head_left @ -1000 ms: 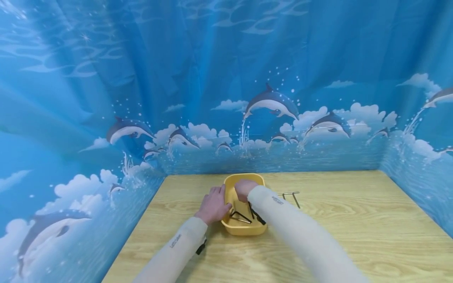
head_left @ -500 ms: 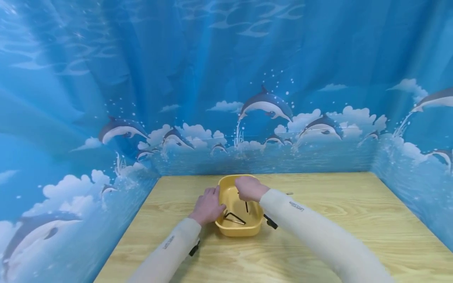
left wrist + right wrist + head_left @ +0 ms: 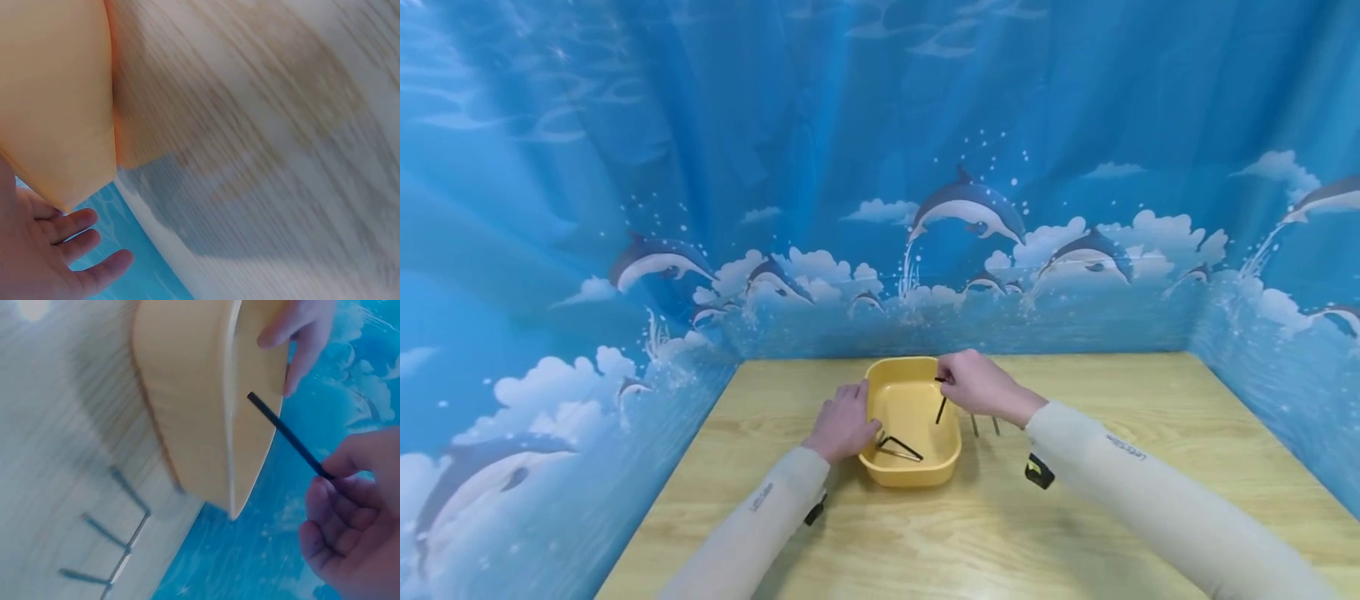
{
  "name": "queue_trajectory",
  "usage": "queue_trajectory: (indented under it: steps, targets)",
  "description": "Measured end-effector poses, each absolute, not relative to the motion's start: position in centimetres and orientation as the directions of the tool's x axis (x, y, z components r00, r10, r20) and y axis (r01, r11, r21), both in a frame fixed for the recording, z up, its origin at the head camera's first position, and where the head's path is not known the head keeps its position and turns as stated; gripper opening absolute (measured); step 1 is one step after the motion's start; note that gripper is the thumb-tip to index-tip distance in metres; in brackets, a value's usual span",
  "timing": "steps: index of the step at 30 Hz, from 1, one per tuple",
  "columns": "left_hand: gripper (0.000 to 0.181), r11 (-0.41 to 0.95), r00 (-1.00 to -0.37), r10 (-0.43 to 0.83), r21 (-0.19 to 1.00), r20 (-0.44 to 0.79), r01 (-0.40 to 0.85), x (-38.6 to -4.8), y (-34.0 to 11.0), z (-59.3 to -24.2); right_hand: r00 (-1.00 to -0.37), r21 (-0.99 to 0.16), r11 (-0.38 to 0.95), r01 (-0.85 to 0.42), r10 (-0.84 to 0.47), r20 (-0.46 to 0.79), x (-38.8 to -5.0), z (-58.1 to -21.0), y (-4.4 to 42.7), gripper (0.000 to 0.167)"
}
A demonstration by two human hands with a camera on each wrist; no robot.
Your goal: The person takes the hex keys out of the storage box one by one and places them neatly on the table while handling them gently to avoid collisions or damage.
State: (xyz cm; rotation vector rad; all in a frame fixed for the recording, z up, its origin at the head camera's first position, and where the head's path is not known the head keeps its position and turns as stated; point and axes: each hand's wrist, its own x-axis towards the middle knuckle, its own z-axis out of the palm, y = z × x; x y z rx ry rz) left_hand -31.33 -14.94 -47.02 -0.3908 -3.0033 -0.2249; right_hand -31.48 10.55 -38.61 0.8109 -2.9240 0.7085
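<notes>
My right hand pinches a black hex key between thumb and fingers, over the right rim of a yellow plastic basin. In the right wrist view the long arm of that hex key points away from the fingertips, and its short arm is hidden in the hand. My left hand holds the basin's left rim, thumb over the inside and fingers along the outer wall. Inside the basin, near its front, lie a black hex key and a bronze-coloured thin piece.
On the wooden table, right of the basin, several L-shaped hex keys lie in a row, partly hidden by the right hand in the head view. A blue dolphin-print curtain borders the table behind and at both sides.
My right hand has risen out of the basin and moved right, bringing the black hex key up with it. The left hand stays at the rim.
</notes>
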Motion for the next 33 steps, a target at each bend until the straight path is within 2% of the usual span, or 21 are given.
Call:
queue_trajectory:
  steps: [9, 16, 26, 33]
  targets:
    - [0.076, 0.961, -0.961, 0.244, 0.097, 0.131, 0.258, -32.1, -14.9, -45.7, -0.887, -0.478, 0.750, -0.457, -0.426, 0.179, -30.7, -38.7, 15.5, 0.013]
    - [0.079, 0.963, -0.970, 0.230, 0.123, 0.083, 0.239, -31.4, -14.8, -46.0, -0.908, -0.545, 0.735, -0.403, -0.395, 0.140, -29.4, -41.0, 18.7, 0.011]
    - [0.079, 0.961, -0.969, 0.229, 0.136, 0.090, 0.240, -31.4, -14.9, -46.6, -0.919, -0.481, 0.788, -0.384, -0.379, 0.113, -29.4, -45.2, 22.0, 0.003]
    - [0.079, 0.956, -0.963, 0.242, 0.139, 0.115, 0.257, -31.2, -15.0, -46.8, -0.916, -0.440, 0.806, -0.396, -0.381, 0.127, -29.2, -46.9, 23.1, 0.015]
